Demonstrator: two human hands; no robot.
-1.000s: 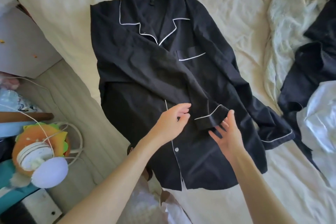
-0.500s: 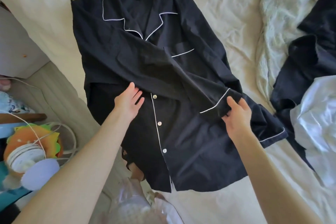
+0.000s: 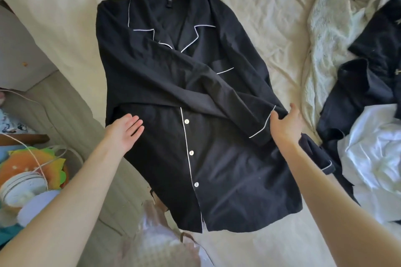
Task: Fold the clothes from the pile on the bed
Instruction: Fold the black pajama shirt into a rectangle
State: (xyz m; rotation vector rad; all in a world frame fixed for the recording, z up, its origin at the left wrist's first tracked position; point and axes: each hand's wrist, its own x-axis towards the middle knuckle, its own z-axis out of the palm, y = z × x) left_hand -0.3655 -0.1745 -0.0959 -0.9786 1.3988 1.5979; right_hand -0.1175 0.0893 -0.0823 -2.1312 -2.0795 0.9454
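Head view: a black shirt (image 3: 195,115) with white piping lies face up and buttoned on a cream sheet (image 3: 249,6), collar toward the far side of the bed, hem toward the person. One sleeve (image 3: 184,84) is folded diagonally across the chest, running from the left shoulder down to the right edge of the shirt. The right hand (image 3: 286,123) grips that sleeve at its white-piped cuff (image 3: 262,128), thumb on top and fingers curled round the cloth at the shirt's right side. The left hand (image 3: 124,130) lies flat on the shirt's left side just below the folded sleeve, fingers straight and close together, palm down. The other sleeve (image 3: 316,154) trails off to the right, partly hidden under the right forearm, its cuff reaching toward a pile (image 3: 368,97) of dark clothes and a white garment (image 3: 373,154) at the bed's right edge. A pale, textured blanket (image 3: 325,39) sits bunched between the shirt and that pile. Off the bed on the left, an orange toy (image 3: 28,162) and white cables (image 3: 39,154) rest beside a light floor
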